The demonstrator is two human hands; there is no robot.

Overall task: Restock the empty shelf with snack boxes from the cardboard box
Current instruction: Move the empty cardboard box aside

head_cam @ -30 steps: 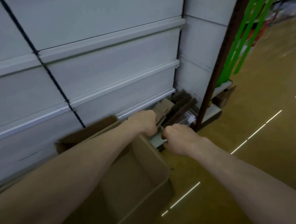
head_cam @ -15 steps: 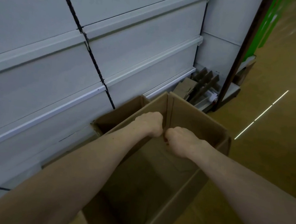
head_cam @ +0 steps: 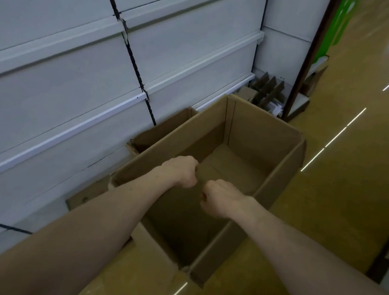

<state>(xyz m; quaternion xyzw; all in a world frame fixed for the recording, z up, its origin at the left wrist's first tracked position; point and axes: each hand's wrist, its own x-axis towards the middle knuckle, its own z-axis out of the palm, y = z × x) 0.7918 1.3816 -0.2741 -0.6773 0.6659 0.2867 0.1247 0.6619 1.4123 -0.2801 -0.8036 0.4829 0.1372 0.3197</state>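
An open brown cardboard box (head_cam: 262,135) stands on the floor against the white shelving (head_cam: 174,56). Its inside shows only bare cardboard, and no snack boxes are in sight. Both arms reach out over it. My left hand (head_cam: 181,171) is curled into a fist just inside the box's left wall. A little lower and to the right, my right hand (head_cam: 218,198) is also a fist over the box's middle. Nothing shows in either fist. The shelf boards are bare.
A black cord (head_cam: 131,54) runs diagonally down the shelf fronts. Folded cardboard dividers (head_cam: 269,90) lie on the bottom shelf beyond the box, beside a dark upright post (head_cam: 305,63). Tan aisle floor (head_cam: 340,186) stretches to the right.
The view has swung down onto the box, which now fills the middle. Both fists have drawn back from the far cardboard pieces to above the box's middle and sit slightly apart.
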